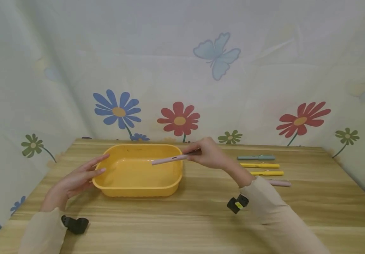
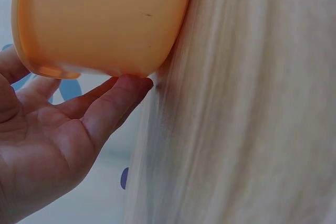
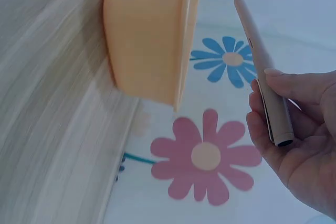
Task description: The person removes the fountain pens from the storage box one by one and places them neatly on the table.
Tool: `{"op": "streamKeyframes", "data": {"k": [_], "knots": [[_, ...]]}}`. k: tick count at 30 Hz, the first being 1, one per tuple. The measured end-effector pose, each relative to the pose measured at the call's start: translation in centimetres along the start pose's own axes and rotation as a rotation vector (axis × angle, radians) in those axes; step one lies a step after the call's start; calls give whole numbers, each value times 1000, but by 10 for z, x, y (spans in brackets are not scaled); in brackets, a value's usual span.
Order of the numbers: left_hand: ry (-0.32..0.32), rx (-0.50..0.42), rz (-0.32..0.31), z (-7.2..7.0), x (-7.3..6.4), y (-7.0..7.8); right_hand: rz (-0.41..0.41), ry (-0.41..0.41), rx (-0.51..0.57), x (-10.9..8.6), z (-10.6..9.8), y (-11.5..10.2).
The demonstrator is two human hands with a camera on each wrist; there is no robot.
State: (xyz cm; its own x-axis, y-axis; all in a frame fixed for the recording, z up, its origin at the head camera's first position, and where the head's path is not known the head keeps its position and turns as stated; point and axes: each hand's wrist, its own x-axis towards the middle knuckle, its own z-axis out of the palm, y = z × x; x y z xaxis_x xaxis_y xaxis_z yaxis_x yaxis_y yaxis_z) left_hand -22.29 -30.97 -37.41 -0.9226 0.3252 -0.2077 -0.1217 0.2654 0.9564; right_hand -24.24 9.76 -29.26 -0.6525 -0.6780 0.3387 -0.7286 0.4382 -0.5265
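A yellow plastic basin [image 1: 138,192] stands on the wooden table. At its left end my left hand [image 1: 79,178] holds it, with digits over the rim and fingertips [image 2: 128,80] against the outer wall near the base. My right hand [image 1: 209,153] pinches a pale pink pen [image 1: 168,159] by its clip end. The pen juts leftward over the basin's right rim, above the inside. In the right wrist view the thumb lies on one side of the pen [image 3: 262,56], the fingers on the other.
Right of the basin several pens lie side by side: a grey-green pen [image 1: 255,157], a yellow pen [image 1: 262,165], another yellow pen [image 1: 269,173] and a pale pink pen [image 1: 281,183]. My right forearm passes over their left ends. A flowered cloth [image 1: 252,81] hangs behind the table.
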Motion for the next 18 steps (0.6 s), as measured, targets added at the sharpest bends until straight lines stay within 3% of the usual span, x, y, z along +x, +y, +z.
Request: {"op": "streamKeyframes", "data": {"k": [4,18], "knots": [[4,-4,-4,0,0,0,50,-9,36,-15,-12,7],[1,-4,-11,1,0,1,255,81,101,-70,-49,29]]}}
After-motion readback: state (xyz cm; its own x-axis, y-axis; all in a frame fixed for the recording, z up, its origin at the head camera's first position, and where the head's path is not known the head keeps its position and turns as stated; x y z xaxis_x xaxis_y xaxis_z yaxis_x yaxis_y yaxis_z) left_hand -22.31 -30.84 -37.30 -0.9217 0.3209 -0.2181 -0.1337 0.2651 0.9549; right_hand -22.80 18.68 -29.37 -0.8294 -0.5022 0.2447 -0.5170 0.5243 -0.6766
